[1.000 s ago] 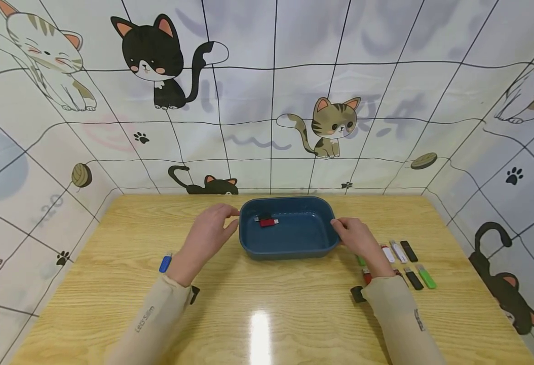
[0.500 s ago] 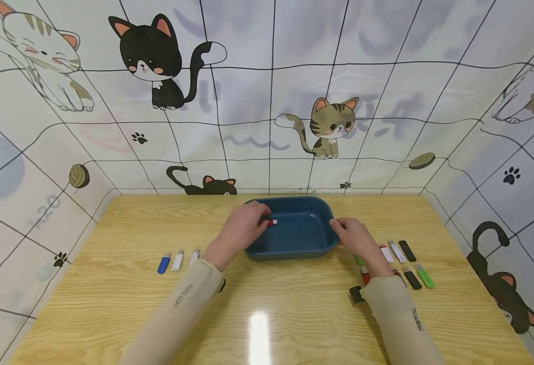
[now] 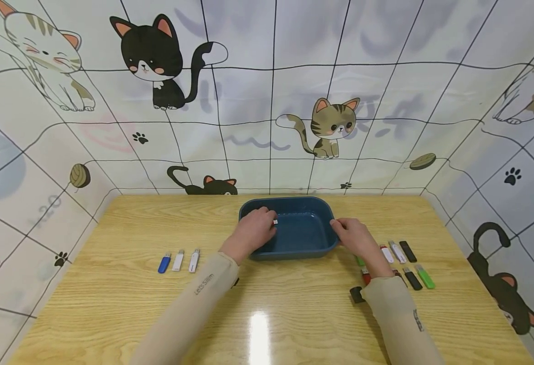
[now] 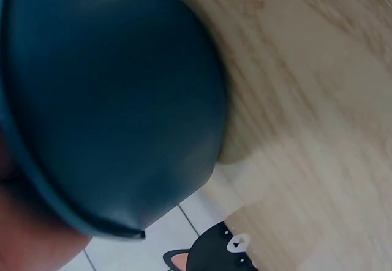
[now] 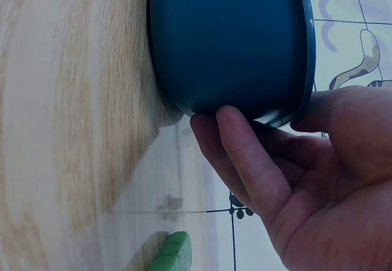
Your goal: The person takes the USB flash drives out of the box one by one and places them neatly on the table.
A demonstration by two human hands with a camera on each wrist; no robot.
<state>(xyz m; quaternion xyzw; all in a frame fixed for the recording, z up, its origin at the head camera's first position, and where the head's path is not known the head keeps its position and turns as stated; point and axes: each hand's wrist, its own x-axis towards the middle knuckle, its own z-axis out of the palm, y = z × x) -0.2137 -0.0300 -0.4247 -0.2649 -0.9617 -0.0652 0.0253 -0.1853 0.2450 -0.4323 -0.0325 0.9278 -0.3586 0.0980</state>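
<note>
A dark blue rectangular plastic bin (image 3: 303,254) sits on the table toward the back. My left hand (image 3: 257,228) reaches inside its left end, fingers pointing down. The white tip of a USB flash drive (image 3: 275,222) shows just beside those fingers; I cannot tell whether they grip it. In the left wrist view the bin wall (image 4: 122,112) hides the fingertips. At the bin's right end my right hand (image 3: 352,234) holds the wall, thumb at the rim and fingers against the outside, as the right wrist view shows with the fingers (image 5: 245,148).
Left of the bin lie a blue flash drive (image 3: 164,263) and two white ones, with a white drive (image 3: 194,261) nearest the left arm. Several more drives, including a green one (image 3: 425,277) and a black one (image 3: 408,251), lie right of the right hand. A cat-patterned cloth wall (image 3: 249,111) stands behind.
My left hand has moved right from outside the bin, over its left rim and down inside, covering the dark and red drives. The right hand has stayed on the bin's right end.
</note>
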